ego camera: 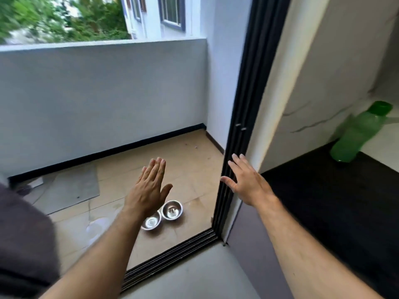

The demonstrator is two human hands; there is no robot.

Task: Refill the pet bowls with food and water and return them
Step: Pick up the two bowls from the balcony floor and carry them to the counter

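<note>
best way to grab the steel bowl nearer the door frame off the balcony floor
Take the right-hand bowl by its rim, coming down from above on the side away from its neighbour. It sits upright and open on the tile, and the two bowls look to be nearly touching, so the outer rim is likely freest. Both hands are open.

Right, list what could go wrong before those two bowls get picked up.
1. The raised door track lies between the person and the steel bowls; a foot could catch on it.
2. A wet patch shines on the balcony floor beside the bowls, so slipping seems possible.
3. The nearer bowl may hold liquid that could spill when lifted.
</note>
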